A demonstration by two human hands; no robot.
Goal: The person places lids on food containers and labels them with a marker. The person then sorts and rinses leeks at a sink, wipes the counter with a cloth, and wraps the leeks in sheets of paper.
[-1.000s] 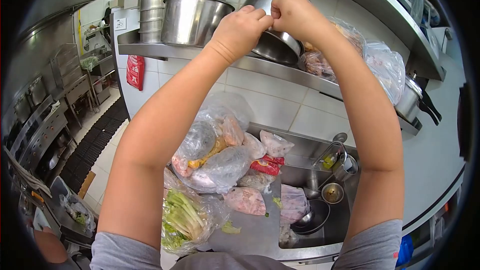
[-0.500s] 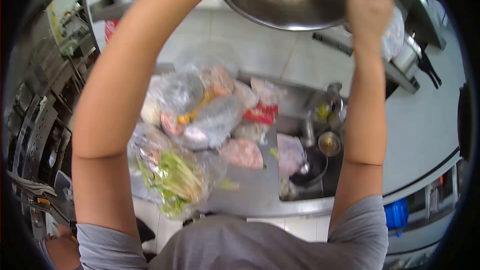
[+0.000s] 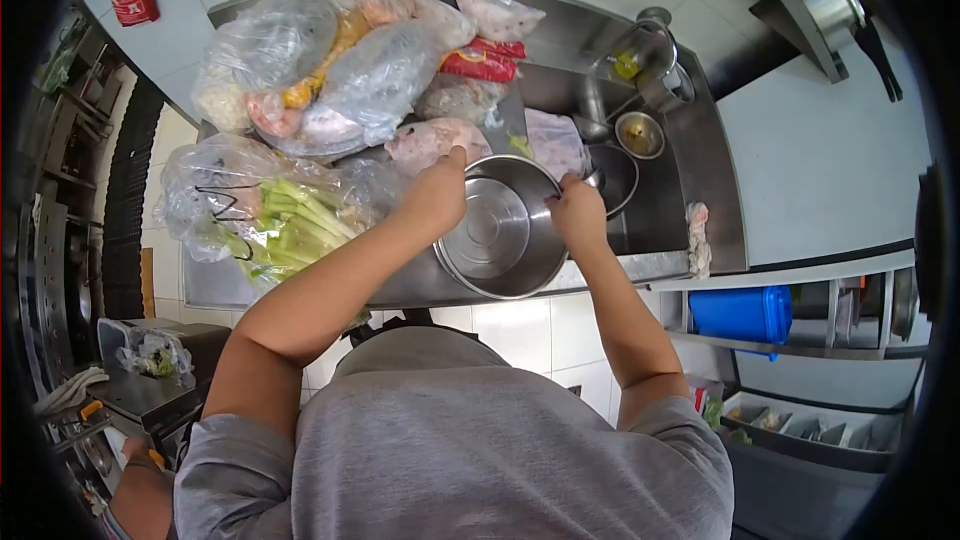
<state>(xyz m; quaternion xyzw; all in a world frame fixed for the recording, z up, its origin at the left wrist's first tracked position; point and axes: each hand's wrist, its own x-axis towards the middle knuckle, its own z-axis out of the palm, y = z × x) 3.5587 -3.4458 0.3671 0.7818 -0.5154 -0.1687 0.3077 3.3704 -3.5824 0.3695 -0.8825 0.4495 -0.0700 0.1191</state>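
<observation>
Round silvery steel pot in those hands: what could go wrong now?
The round silvery steel pot, held near its rim by the left hand and right hand, appears to overhang the front edge of the grey metal counter, so a slip might drop it. It could bump the pale pink plastic-wrapped package beside it.

Steel counter (image 3: 410,282) | bagged green stalks (image 3: 295,215) | heaped clear bags (image 3: 370,90) | pink bagged piece (image 3: 432,142)
</observation>
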